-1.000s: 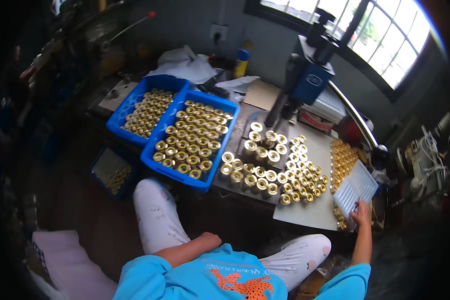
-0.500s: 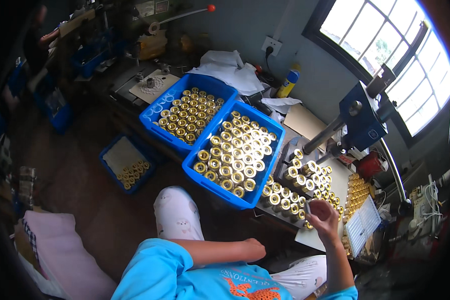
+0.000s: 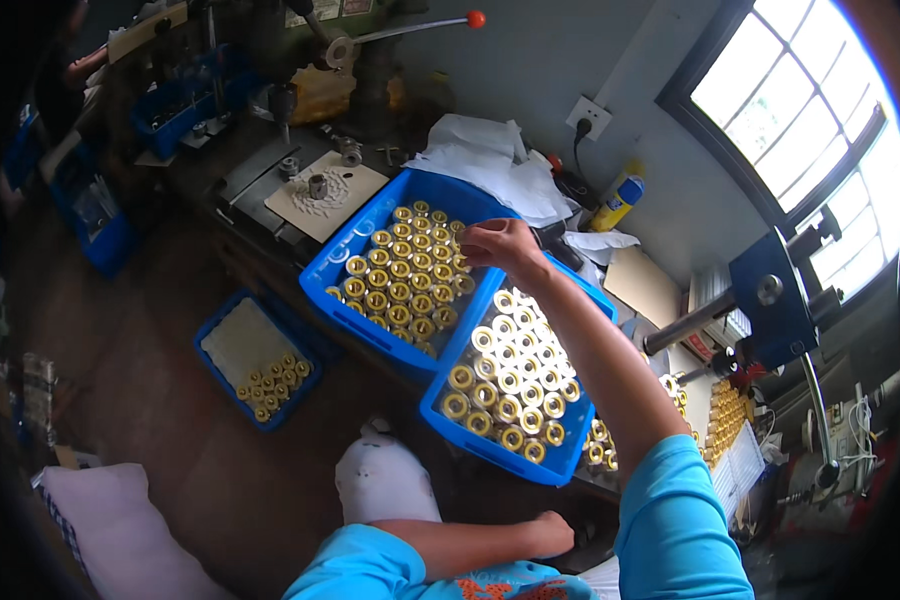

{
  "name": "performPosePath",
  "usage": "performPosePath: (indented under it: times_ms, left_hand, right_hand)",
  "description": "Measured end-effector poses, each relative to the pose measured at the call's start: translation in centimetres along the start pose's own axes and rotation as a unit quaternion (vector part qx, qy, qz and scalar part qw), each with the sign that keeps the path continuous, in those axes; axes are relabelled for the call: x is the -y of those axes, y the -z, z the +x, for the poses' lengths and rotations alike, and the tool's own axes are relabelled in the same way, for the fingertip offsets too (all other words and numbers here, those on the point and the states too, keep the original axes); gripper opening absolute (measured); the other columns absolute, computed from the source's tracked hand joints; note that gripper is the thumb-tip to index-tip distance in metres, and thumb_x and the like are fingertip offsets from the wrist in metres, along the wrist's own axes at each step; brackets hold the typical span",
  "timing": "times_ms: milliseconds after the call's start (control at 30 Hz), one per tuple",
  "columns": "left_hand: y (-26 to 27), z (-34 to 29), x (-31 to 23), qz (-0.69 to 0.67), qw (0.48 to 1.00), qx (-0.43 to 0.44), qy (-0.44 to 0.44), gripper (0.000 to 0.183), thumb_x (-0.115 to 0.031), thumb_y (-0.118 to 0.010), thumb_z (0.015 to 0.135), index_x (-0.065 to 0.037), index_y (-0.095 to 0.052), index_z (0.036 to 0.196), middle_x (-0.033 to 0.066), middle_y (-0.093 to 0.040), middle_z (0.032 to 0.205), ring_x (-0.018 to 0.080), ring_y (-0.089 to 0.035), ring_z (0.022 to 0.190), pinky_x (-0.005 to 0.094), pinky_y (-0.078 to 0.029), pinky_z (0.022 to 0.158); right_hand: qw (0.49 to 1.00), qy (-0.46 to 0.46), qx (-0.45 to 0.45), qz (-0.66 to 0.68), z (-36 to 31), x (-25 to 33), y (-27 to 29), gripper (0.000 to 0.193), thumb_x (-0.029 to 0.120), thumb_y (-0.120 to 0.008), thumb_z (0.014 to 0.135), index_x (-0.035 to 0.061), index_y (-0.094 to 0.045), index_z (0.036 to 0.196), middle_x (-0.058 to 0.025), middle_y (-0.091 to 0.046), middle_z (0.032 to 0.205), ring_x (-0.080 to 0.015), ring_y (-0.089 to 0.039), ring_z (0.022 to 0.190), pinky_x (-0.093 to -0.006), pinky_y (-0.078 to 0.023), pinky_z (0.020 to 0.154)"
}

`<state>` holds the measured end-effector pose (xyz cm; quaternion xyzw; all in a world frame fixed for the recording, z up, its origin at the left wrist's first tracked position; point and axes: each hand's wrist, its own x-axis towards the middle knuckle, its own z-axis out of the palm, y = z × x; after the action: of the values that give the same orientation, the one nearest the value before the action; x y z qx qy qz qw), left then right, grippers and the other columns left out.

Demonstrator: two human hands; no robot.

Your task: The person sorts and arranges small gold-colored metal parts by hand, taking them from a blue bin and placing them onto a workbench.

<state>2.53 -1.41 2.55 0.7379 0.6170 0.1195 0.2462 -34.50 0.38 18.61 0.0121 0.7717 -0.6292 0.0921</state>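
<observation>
Grey wall behind. Brass-coloured fittings in left large blue bin: likely weighty, rigid, slick; grip outer sides. Right hand above, fingers curled, hold unclear; left hand curled, contents hidden.

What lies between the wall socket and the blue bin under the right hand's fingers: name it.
Crumpled white sheeting lies between the wall socket and that blue bin; it shows in the head view.
</observation>
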Motion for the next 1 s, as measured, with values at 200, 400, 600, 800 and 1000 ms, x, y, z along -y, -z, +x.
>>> performPosePath:
  times_ms: [200, 400, 600, 800, 1000]
  left_hand:
    - [-3.0, 5.7, -0.2, -0.01, 1.0, -0.025, 0.013, 0.025, -0.015, -0.06, 0.082, -0.004, -0.075, 0.098, 0.012, -0.073, 0.095, 0.0341, -0.071, 0.086, 0.0534, -0.056, 0.068]
    - [-1.4, 5.4, -1.6, -0.087, 0.996, -0.015, 0.03, 0.026, -0.015, -0.059, 0.082, -0.003, -0.075, 0.098, 0.0164, -0.072, 0.097, 0.0357, -0.07, 0.089, 0.0584, -0.053, 0.072]
    - [-0.7, 4.9, -0.8, -0.095, 0.994, -0.048, 0.01, 0.026, -0.016, -0.058, 0.083, -0.004, -0.075, 0.098, 0.0155, -0.072, 0.095, 0.0358, -0.07, 0.088, 0.0602, -0.052, 0.071]
    - [-1.1, 6.6, -1.2, -0.096, 0.995, -0.032, 0.007, 0.026, -0.016, -0.058, 0.083, -0.004, -0.075, 0.098, 0.0152, -0.072, 0.094, 0.0358, -0.069, 0.088, 0.0601, -0.052, 0.07]
    - [-2.5, 4.3, -0.5, -0.096, 0.995, -0.014, 0.008, 0.026, -0.017, -0.058, 0.083, -0.004, -0.075, 0.098, 0.0149, -0.072, 0.094, 0.0357, -0.069, 0.087, 0.06, -0.052, 0.069]
  right_hand:
    - [0.997, -0.028, -0.024, -0.073, 9.4, -4.2, -1.0, 0.029, 0.019, -0.077, 0.081, -0.0052, -0.07, 0.094, -0.0103, -0.07, 0.084, -0.016, -0.069, 0.073, -0.0263, -0.058, 0.069]
    - [0.983, -0.018, -0.018, -0.179, 14.3, -6.2, -2.7, 0.034, 0.026, -0.081, 0.069, -0.0038, -0.072, 0.083, -0.0132, -0.069, 0.076, -0.0195, -0.067, 0.067, -0.0326, -0.054, 0.067]
    - [0.934, 0.072, -0.008, -0.35, 14.7, -5.4, -3.9, 0.039, 0.033, -0.08, 0.067, -0.0009, -0.073, 0.086, -0.0191, -0.071, 0.084, -0.0312, -0.068, 0.081, -0.0382, -0.053, 0.077]
    - [0.908, 0.063, 0.057, -0.41, 18.2, -7.3, -2.6, 0.04, 0.039, -0.079, 0.068, 0.0024, -0.074, 0.084, -0.019, -0.071, 0.088, -0.0321, -0.068, 0.085, -0.038, -0.053, 0.08]
    - [0.863, 0.116, 0.074, -0.486, 19.0, -8.7, -2.3, 0.027, 0.029, -0.072, 0.077, 0.0073, -0.074, 0.093, -0.0125, -0.072, 0.091, -0.0278, -0.067, 0.084, -0.0368, -0.053, 0.079]
